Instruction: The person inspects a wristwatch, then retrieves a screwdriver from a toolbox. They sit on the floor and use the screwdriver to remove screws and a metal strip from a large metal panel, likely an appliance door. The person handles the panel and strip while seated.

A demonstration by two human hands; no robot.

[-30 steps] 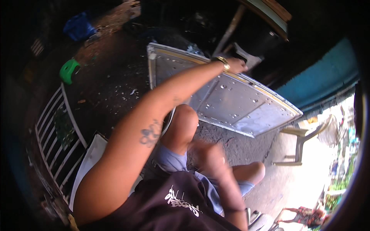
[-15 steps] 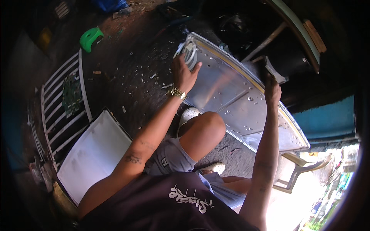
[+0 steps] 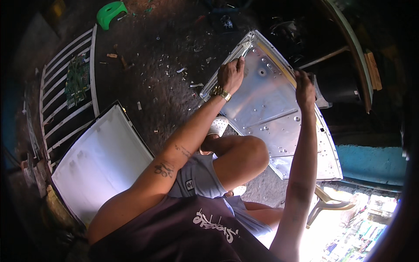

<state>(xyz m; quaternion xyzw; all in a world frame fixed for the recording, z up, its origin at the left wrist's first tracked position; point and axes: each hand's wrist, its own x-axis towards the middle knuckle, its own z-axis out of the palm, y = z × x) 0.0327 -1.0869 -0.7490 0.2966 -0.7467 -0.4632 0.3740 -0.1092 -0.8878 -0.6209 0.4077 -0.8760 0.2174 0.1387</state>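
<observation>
A: What do you have in front of you?

B: A large, rectangular silver metal panel [image 3: 270,100], slanted beyond your knees. Its face is shiny, ribbed and dotted with round bosses and holes, and a yellowish strip follows its far long edge. You can't see well enough to tell if its lower side touches the ground.

A: And your hands?

B: Your right hand [image 3: 305,91] is bent around the far long edge, gripping the panel. Your left hand [image 3: 230,76] curls at the short left edge; whether it clamps the rim, I cannot tell.

A: Where do you have room?

B: Off that short edge, over dark earthen ground [image 3: 170,56] strewn with pale scraps, toward the white slatted metal rack [image 3: 93,61] bearing green circuit boards [image 3: 78,81].

A: What crowds you?

B: Your bent knee [image 3: 255,150] and a white perforated clog [image 3: 218,125], by the near long edge. A bulky black object [image 3: 340,89] stands just past your right hand, and a beige plastic chair [image 3: 323,207] near the short right edge. Beside your left arm lies a white dark-edged sheet [image 3: 102,153].
</observation>
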